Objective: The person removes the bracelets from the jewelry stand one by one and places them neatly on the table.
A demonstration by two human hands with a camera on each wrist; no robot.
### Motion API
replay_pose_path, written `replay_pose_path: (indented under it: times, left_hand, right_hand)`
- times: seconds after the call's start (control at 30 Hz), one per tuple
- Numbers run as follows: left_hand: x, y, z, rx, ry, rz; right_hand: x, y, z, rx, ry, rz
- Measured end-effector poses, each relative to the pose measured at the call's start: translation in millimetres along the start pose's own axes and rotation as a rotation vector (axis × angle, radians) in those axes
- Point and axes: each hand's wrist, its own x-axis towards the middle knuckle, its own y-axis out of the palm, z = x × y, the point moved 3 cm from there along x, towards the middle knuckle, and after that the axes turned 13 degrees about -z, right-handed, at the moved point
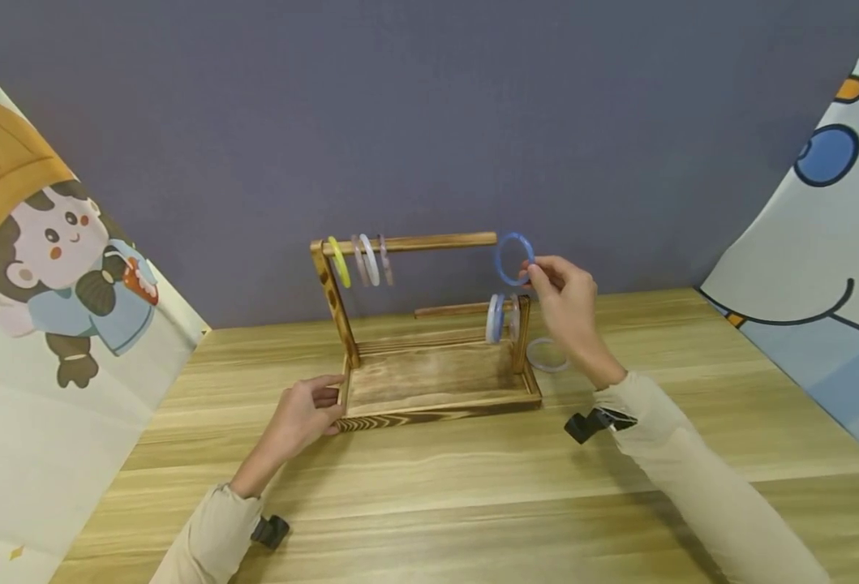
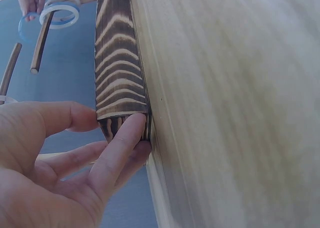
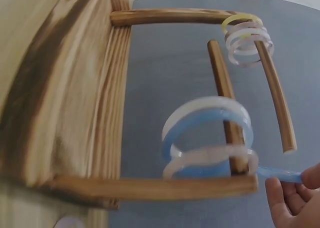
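The right grip (image 1: 562,294) pinched a blue bangle (image 1: 513,259) just off the upper rod's (image 1: 429,242) free end; the left grip (image 1: 311,414) curled on the wooden rack's (image 1: 436,381) base corner on the tabletop (image 1: 473,503).

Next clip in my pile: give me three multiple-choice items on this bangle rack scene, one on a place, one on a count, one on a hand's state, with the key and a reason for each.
1. Where is the blue bangle?
A. beside the free end of the top rod
B. flat in the tray
C. on the left wrist

2. How many bangles hang on the top rod?
A. one
B. four
C. seven

3. What is the left hand doing?
A. lifting a bangle
B. lying flat on the table, away from the rack
C. gripping the front left corner of the wooden rack

Key: 1 A, the right hand pinches it just past the rod's tip; 2 B, a yellow one and three pale ones hang near the post; 3 C, fingers and thumb clasp the corner in the left wrist view.
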Motion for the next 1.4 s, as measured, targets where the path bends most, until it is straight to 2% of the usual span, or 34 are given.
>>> replay_pose_path:
  times: [0.47,0.67,0.8,1.17,1.4]
  left_hand:
    - [-1.4,-1.3,2.8,0.001,-0.008,-0.009]
    - [0.8,0.8,0.6,-0.024,-0.011,-0.006]
    - [3.3,4.2,-1.5,-0.039,0.000,0.008]
    - [1.3,0.5,-0.7,-0.015,0.017,0.003]
    - [0.4,0.2,0.8,-0.021,0.004,-0.005]
  right_hand:
    - [-15.4,-43.1,-19.4,-0.156,0.022,0.045]
    - [-22.8,-60.9,-29.4,-0.320,0.052,0.071]
    - [-21.5,-72.3,-34.3,-0.391,0.057,0.107]
    - [-10.9,-93.3,-59.5,-0.450,0.103,0.163]
    - [-6.9,-102.3,-77.4,-0.489,0.172,0.265]
